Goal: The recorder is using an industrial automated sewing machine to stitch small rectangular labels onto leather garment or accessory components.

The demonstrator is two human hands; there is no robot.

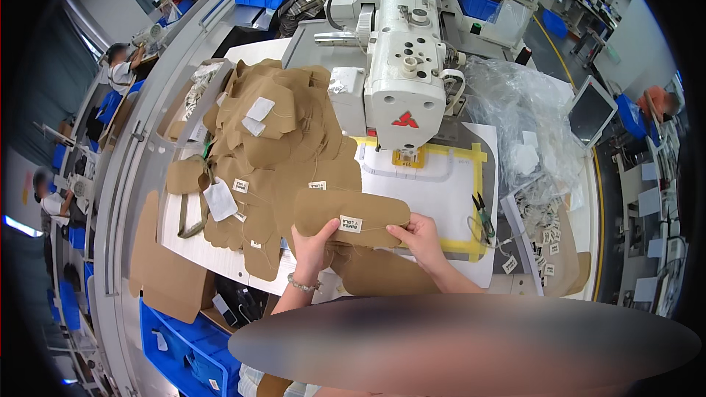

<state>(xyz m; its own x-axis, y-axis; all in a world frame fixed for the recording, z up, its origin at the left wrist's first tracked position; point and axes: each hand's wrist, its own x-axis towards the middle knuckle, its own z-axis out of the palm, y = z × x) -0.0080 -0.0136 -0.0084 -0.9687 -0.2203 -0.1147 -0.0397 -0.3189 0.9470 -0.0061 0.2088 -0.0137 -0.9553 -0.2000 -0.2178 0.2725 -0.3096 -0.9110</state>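
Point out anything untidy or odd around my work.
The crumpled clear plastic right of the sewing machine looks bunched up, and small white labels lie scattered nearer you. Left of the machine, the brown pieces form an uneven heap. The held brown piece shows no obvious damage.

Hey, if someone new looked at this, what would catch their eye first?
Probably the big white machine at top centre, then the large heap of brown pieces to its lower left. Below the machine, the left hand and right hand hold a flat brown piece bearing a white label.
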